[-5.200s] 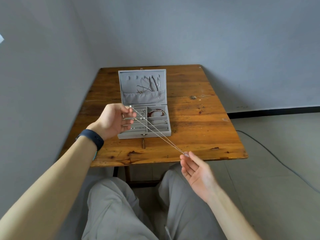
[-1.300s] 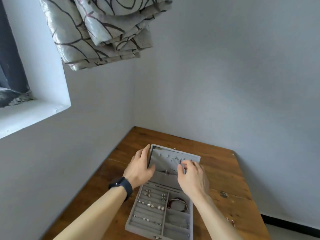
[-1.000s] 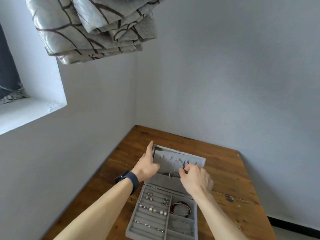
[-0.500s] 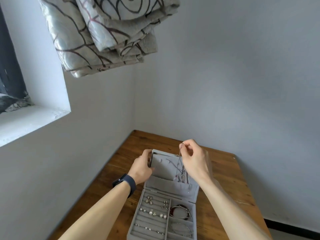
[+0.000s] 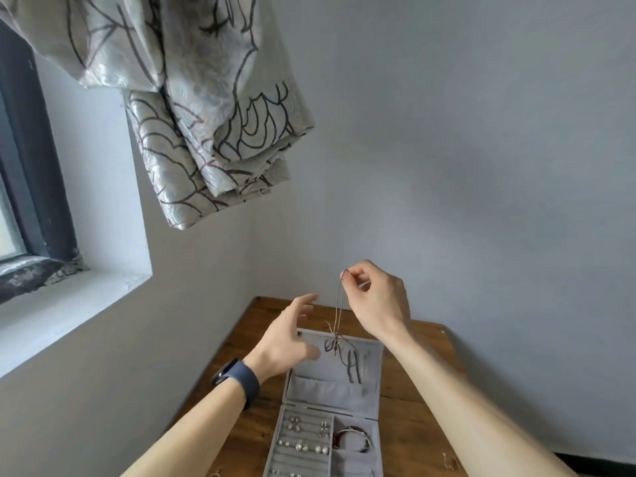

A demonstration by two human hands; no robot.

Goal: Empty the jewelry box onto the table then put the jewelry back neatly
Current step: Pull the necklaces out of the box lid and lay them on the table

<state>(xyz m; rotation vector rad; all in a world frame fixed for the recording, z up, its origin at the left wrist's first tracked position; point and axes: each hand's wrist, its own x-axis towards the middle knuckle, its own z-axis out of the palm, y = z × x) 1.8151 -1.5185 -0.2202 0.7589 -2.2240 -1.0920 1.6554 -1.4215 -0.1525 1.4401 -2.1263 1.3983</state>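
Though blurry, thin, perhaps knotted necklace (image 5: pixel 339 304)

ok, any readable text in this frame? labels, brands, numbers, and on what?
None readable.
No print shows on the box, the necklace, the wristband or the curtain.
The curtain's dark lines are a pattern, not letters.

Light: soft daylight from window (image 5: pixel 20 187) at left | Level: moderately bright, even, bluish on wall (image 5: pixel 481 166) | Shadows: faint, diffuse | Blur: left hand (image 5: pixel 285 342) motion-smeared, fingertips soft | Distortion: wide-angle bending at edges
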